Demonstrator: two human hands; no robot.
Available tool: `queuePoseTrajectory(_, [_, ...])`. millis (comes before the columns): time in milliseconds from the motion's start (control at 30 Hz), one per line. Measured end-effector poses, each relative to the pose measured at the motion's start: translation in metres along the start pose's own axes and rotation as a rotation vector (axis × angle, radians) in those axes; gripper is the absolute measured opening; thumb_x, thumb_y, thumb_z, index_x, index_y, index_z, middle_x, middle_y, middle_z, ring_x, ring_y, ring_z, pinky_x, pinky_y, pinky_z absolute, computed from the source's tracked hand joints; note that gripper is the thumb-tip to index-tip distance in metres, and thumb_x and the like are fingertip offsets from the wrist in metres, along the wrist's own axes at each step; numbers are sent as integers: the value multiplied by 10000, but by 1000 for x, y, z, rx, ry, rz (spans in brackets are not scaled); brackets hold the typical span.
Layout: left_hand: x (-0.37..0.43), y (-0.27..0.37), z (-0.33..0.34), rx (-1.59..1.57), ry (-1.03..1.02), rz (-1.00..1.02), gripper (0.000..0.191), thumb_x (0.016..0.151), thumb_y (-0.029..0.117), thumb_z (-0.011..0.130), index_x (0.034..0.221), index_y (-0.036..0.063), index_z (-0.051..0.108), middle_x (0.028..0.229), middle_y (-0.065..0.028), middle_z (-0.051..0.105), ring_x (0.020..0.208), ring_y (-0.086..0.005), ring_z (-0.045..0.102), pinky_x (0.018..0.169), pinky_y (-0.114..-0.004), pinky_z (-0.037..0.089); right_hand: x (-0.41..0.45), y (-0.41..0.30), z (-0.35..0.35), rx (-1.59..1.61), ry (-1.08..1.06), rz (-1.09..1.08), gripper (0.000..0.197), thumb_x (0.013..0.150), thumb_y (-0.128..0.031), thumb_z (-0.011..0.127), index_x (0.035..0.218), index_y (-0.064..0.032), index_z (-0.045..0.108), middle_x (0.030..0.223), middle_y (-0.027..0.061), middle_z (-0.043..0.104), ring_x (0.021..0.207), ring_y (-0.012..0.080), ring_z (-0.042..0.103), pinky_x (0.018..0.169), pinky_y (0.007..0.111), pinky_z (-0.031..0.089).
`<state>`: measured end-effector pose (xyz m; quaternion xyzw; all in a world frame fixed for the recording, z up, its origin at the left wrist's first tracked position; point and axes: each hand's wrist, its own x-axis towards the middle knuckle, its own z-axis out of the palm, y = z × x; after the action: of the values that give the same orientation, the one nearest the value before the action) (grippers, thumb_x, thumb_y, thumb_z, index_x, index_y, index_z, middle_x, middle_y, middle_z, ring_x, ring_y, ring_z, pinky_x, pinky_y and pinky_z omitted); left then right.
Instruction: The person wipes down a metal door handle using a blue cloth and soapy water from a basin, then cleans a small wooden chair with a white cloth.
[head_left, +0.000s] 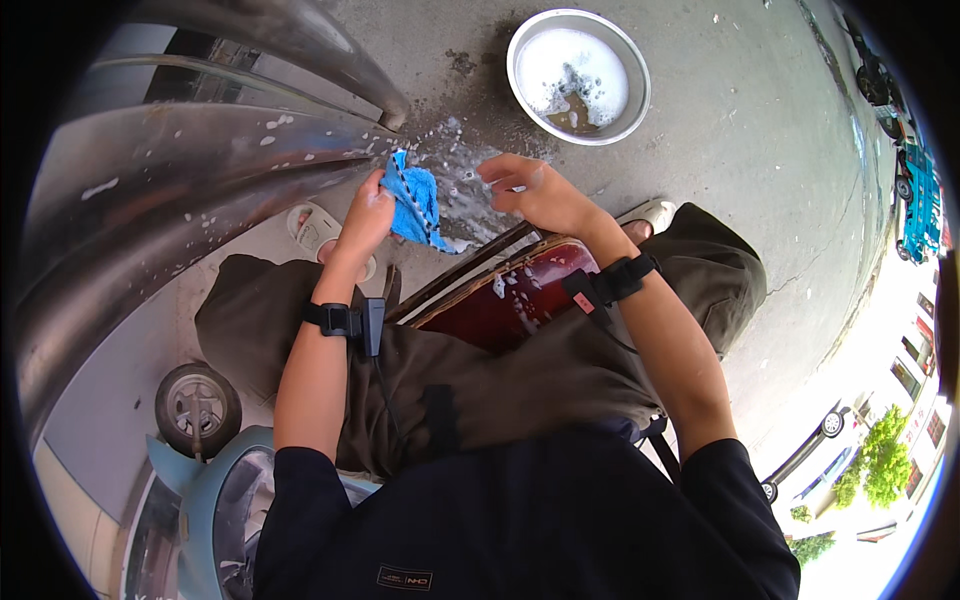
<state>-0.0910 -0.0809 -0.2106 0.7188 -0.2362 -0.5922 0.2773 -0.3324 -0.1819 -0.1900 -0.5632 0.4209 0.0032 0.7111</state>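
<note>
My left hand (370, 212) grips a blue cloth (415, 201) with a black-and-white edge, bunched and hanging to its right. Some foam clings to the thumb side of that hand. My right hand (529, 187) is raised to the right of the cloth, fingers apart, nothing in it. Wet, soapy ground (469, 184) shows between the hands. A round metal basin (641, 79) of sudsy water stands on the concrete beyond my right hand. Foam-spotted metal pipes or panels (225, 135) curve in from the left, ending near the cloth.
A dark red seat or board (480, 307) with foam spots lies between my legs. At lower left are a small wheel (198, 409) and a light blue vehicle (196, 517). A blue-green vehicle (916, 202) and a car (806, 450) stand far right.
</note>
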Motion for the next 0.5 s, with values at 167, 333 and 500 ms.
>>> queuePoseTrajectory(167, [16,-13,0,38,30,-192,335,962,109,348,1233,4,515,747,-66,614,508,-125,559,424,-279,438,-3,-2,3,131,-1,112,353,819,-60,609,1168,-11,607,1081,100,653,983,200,619,863,339,501])
queuePoseTrajectory(333, [8,16,34,-60,-3,-359,221,1007,190,365,1085,40,508,666,-33,543,477,-118,515,419,-275,432,-37,10,-14,314,143,222,283,841,-65,608,1116,0,624,1004,77,661,936,171,613,845,304,493])
queuePoseTrajectory(500, [-22,41,37,-82,13,-352,271,1020,296,424,1120,77,547,773,-21,605,595,-106,573,521,-265,481,-60,-5,-37,396,269,312,255,859,-99,594,1084,12,640,976,86,675,910,168,621,827,290,492])
